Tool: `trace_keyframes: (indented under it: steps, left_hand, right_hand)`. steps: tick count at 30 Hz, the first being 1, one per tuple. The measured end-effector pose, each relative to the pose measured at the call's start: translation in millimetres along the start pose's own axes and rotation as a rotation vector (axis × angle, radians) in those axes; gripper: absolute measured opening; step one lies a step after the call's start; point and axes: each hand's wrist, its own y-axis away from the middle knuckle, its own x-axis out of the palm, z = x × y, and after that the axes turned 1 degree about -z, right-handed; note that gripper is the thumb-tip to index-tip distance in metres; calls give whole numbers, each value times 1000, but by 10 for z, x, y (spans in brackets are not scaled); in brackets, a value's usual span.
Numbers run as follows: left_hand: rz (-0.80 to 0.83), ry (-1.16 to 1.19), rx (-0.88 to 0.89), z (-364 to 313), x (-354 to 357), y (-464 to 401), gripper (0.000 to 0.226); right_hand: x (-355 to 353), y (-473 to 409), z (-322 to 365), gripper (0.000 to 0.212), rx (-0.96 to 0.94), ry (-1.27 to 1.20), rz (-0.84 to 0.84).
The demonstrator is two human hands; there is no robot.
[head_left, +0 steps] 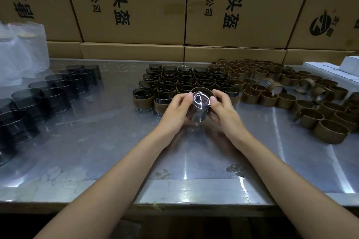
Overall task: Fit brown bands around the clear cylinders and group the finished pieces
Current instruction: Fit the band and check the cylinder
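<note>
Two hands: left hand (177,107) and right hand (221,107) hold one cylinder (199,105) above the worktop (116,151), fingers curled round it, a band (202,91) at its far end.
Done: dozens of banded pieces (184,81) grouped just behind.
Left: bare cylinders (48,93) at left, loose bands (291,91) at right; roughly midway, I judge.
Hidden: how far the band is seated; palm-side fingers.
</note>
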Motion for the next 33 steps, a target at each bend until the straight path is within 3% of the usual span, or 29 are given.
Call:
trace_keyframes:
  steps: [2,6,12,18,23,26,30,33]
  left_hand:
    - [-3,57,-30,-24,3,-1,31]
    - [8,144,3,-77,-20,-6,35]
    - [62,329,-42,-148,-65,30,57]
    - [263,209,-238,-176,-127,74,51]
    - [293,320,-201,-171,-119,96,43]
    - [343,359,-209,-171,-126,111,38]
    - [441,377,-192,-167,-93,115,59]
    - [502,393,-179,-172,-81,126,60]
  right_hand:
    - [-10,10,38,45,35,-27,15]
    - [-68,-18,109,51,146,-215,7]
    - [-193,40,202,57,387,-367,259]
    - [-239,70,234,52,343,-487,275]
    - [-269,85,242,76,319,-500,439]
    - [-261,94,243,63,267,-528,491]
    - [-258,89,216,62,235,-635,499]
    - [-244,94,204,64,239,-672,490]
